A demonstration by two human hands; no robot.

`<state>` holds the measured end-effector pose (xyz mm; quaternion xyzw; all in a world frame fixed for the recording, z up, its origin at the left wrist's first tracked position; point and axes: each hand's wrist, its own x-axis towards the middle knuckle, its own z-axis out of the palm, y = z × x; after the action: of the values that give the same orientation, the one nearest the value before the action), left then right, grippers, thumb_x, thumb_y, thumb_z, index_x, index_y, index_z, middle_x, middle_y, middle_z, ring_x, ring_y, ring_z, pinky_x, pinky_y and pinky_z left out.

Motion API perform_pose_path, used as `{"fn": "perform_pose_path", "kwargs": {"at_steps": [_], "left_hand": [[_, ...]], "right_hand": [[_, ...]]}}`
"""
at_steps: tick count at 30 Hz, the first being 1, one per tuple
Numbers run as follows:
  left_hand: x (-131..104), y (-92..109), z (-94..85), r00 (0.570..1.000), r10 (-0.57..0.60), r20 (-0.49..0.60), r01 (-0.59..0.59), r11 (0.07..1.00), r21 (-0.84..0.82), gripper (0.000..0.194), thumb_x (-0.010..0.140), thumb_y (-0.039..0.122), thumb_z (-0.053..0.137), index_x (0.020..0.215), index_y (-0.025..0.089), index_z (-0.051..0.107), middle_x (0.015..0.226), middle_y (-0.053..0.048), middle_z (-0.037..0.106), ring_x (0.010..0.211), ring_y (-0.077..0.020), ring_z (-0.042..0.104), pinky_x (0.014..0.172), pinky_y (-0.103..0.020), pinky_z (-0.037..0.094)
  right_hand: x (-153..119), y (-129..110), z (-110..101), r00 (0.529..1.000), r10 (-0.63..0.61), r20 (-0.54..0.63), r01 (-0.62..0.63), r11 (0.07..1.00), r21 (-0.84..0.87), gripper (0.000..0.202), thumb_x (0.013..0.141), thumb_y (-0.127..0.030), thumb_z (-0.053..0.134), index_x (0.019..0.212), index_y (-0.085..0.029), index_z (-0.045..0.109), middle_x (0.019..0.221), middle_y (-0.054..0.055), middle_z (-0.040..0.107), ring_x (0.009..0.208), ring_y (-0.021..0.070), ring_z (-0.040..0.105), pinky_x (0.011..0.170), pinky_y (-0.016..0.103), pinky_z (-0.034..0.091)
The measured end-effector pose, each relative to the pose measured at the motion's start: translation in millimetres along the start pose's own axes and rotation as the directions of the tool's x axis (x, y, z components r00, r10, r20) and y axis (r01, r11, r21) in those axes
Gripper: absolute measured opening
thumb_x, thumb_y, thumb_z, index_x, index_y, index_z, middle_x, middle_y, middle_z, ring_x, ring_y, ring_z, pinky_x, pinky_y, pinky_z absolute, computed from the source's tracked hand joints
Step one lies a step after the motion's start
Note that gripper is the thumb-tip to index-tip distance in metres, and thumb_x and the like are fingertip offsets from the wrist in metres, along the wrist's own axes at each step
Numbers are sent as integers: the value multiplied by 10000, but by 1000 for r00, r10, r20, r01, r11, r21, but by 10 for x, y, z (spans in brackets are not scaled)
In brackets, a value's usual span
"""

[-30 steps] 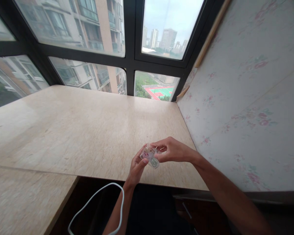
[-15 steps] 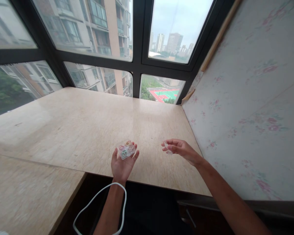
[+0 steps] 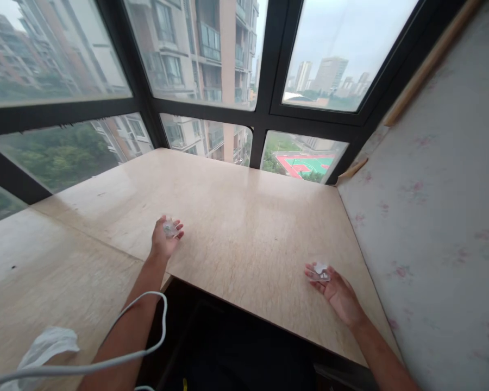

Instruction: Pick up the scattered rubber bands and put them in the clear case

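Note:
My left hand point(image 3: 163, 242) is raised over the far left of the stone counter, fingers curled round a small clear plastic box point(image 3: 170, 228). A hint of green shows inside it; the rest of its contents is blurred. Lower on the right, my right hand point(image 3: 342, 296) is turned palm up. Across its fingers lies a clear plastic case point(image 3: 320, 272) with white patches, held by the thumb side. Whether that case is a lid or a second box I cannot tell. The two hands are wide apart.
The beige stone counter point(image 3: 228, 217) runs to dark-framed windows. A flowered wall point(image 3: 424, 228) borders it on the right. A white cable point(image 3: 118, 358) crosses my left forearm, near a crumpled white tissue point(image 3: 51, 345) at lower left. A dark gap opens below the counter's front edge.
My left hand has gone left and away with the box. My right hand has moved right and nearer, turning palm up. The view has swung left, bringing the tissue into sight.

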<state>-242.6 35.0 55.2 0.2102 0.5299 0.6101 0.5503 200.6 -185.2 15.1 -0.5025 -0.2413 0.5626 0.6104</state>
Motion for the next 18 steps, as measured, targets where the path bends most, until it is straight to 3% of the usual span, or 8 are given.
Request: {"fn": "perform_pose_path", "kwargs": {"at_steps": [3, 5, 13, 18], "left_hand": [[231, 91, -35, 987, 158, -38, -123, 881, 456, 334, 726, 494, 545, 859, 188, 524, 769, -23, 592, 624, -143, 583, 505, -226, 440], [350, 133, -34, 980, 197, -19, -148, 794, 589, 360, 689, 490, 594, 857, 175, 551, 754, -23, 590, 619, -150, 566, 482, -222, 407], [652, 260, -4, 969, 245, 29, -148, 487, 861, 409, 589, 503, 708, 775, 162, 582, 806, -66, 639, 731, -232, 589, 533, -265, 386], [696, 373, -67, 962, 268, 57, -163, 390, 906, 467, 624, 564, 678, 840, 159, 596, 871, -89, 657, 780, -251, 601, 579, -288, 411]], "right_hand": [[1, 0, -29, 1000, -2, -18, 3, 999, 40, 415, 786, -545, 668, 999, -195, 729, 1135, 110, 709, 1031, 255, 667, 848, 348, 533], [2, -1, -39, 1000, 4, -27, -3, 999, 42, 424, 794, -560, 647, 1008, -203, 730, 1148, 105, 704, 1048, 263, 658, 855, 367, 530], [2, -7, -69, 999, 15, -31, -12, 997, 78, 453, 777, -582, 646, 1031, -216, 725, 1159, 97, 700, 1055, 254, 651, 834, 350, 536], [10, -14, -85, 999, 22, -34, -19, 996, 86, 448, 800, -573, 620, 1046, -212, 717, 1165, 105, 695, 1056, 262, 651, 822, 358, 544]]}}
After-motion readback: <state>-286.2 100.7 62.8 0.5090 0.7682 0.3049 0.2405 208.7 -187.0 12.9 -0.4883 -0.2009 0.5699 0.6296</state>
